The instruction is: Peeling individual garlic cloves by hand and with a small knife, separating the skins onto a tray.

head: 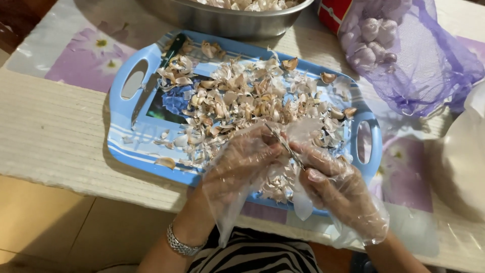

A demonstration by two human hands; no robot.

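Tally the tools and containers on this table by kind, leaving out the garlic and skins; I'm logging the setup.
Knives: 2, one in the right hand against the left hand, one lying on the tray
Blue trays: 1
Metal bowls: 1
Purple mesh bags: 1
Total: 5

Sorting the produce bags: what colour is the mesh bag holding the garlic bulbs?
Purple: the see-through mesh bag of garlic bulbs shows best in the head view.

One blue tray (117,132), one knife (154,80), one steel bowl (222,21), one purple mesh bag (419,65) of garlic, two gloved hands (242,162) (336,187), one small blade (286,147), garlic skins (237,96) too many to count.
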